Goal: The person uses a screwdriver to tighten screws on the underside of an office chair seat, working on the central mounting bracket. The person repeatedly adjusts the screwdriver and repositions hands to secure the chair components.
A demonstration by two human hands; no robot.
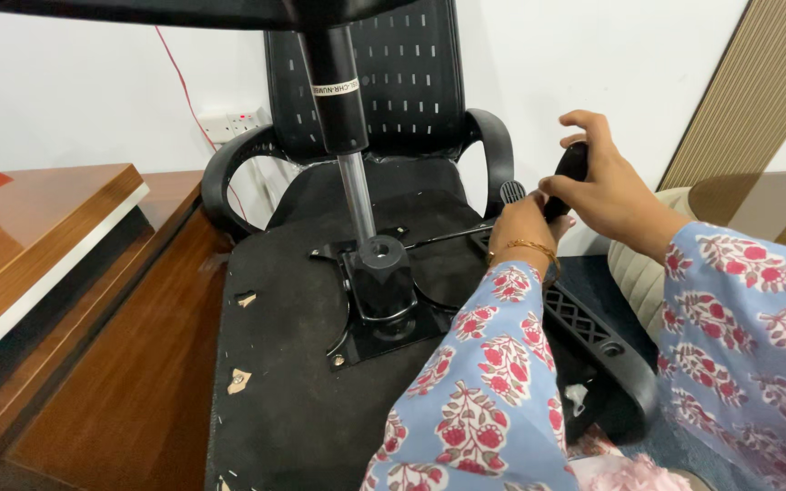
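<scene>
Up close, the right hand (607, 186) is curled shut round a black oblong lever knob (573, 164), fingers wrapped over its top, thumb side toward the left hand. Left hand (522, 218) sits just below it, closed on a ribbed black grip (512, 191); how tight cannot be told, fingers mostly hidden behind the wrist. A gold bangle (525, 247) circles the left wrist; both sleeves are light blue with red flower print. The levers stick out at the right edge of an overturned office chair seat (284, 364), whose underside is a matte black fabric-covered board with small torn spots. A thin black rod (443, 236) runs from the hands toward the black metal mounting plate (379, 318) at the seat's middle. A shiny steel gas cylinder (357, 195) rises from the plate's black socket. Perforated black plastic backrest (393, 73) and curved armrests stand behind. Glossy brown wooden tabletop (38, 218) lies at left.
</scene>
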